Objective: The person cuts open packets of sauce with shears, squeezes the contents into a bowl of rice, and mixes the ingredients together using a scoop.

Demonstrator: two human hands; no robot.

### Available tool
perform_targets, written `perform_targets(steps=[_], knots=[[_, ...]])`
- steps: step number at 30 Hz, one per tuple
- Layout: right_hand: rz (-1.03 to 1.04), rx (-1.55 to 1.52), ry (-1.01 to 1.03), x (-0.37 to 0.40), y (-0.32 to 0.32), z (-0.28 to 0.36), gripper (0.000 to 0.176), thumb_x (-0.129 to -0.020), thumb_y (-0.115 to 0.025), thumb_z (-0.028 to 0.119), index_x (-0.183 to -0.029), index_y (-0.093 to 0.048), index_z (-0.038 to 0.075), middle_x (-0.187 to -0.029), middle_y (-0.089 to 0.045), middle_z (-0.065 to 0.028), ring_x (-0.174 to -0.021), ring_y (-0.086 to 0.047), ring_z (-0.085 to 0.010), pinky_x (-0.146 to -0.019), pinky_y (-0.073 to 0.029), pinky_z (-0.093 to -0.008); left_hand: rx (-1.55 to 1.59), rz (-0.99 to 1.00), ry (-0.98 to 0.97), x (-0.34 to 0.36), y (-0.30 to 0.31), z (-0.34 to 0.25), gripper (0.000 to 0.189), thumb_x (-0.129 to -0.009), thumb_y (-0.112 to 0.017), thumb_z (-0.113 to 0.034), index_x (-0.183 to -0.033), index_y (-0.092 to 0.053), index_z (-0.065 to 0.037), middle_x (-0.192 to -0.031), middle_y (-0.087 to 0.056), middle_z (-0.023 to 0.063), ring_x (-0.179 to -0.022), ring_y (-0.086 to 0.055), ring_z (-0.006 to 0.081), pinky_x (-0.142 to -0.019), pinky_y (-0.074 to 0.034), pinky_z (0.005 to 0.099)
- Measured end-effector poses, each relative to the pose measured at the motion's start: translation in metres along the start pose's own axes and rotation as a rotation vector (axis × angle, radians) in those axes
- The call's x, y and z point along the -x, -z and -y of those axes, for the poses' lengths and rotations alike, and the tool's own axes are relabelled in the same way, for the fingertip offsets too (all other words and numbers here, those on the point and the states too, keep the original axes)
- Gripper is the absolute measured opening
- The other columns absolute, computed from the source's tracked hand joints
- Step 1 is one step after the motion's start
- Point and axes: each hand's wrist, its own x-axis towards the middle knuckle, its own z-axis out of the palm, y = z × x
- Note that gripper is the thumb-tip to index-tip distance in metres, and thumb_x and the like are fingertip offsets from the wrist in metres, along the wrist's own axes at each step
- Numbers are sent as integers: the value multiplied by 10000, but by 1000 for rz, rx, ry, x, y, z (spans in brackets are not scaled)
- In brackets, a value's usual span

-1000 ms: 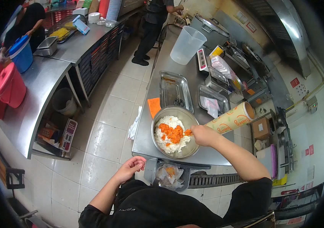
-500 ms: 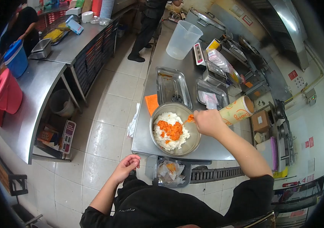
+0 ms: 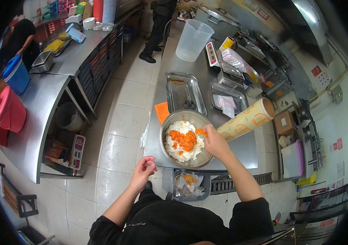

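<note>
A steel mixing bowl (image 3: 210,152) stands at the table's front edge. White rice (image 3: 184,154) fills its middle, topped by an orange, chunky sauce (image 3: 187,141). Over the bowl's right side, my right hand (image 3: 216,141) is closed on a small orange thing (image 3: 201,132) that points at the rice; its exact kind cannot be made out. My left hand (image 3: 144,168) hangs in the air left of the bowl, below the table edge, with fingers loosely bent, apart and holding nothing. Just right of my right hand lies a large printed roll of film (image 3: 245,120).
Behind the bowl are a steel tray (image 3: 200,107) with scissors (image 3: 189,102), another tray with plastic bags (image 3: 225,104), and an orange cloth (image 3: 161,111). A clear jug (image 3: 194,41) stands farther back. Below is a lined bin (image 3: 206,188). Two people stand farther off.
My right hand has drawn back toward me, lower over the bowl's right rim, still gripping the orange thing. More of the film roll shows. The left hand has shifted slightly. The view has tilted slightly.
</note>
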Motion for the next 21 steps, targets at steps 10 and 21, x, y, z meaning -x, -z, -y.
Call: perform_targets(steps=[10, 21], knots=[[-535, -755, -423, 193, -77, -83, 447, -858, -522, 280, -1206, -440, 12, -1015, -589, -147, -930, -552, -224, -840, -437, -317, -464, -170, -126, 11, 46, 75, 350, -861, -558, -279, -1139, -487, -80, -959, -564, 56, -821, -566, 177, -713, -465, 308], [-106, -842, -438, 177, -83, -49, 447, -853, -526, 287, -1202, -449, 18, -1011, -592, -145, -928, -554, -222, -837, -439, -316, -1533, 429, 633, 82, 50, 93, 429, -842, -533, -285, -1219, -458, -94, -1230, -487, 116, -1093, -491, 282, -874, -423, 387]])
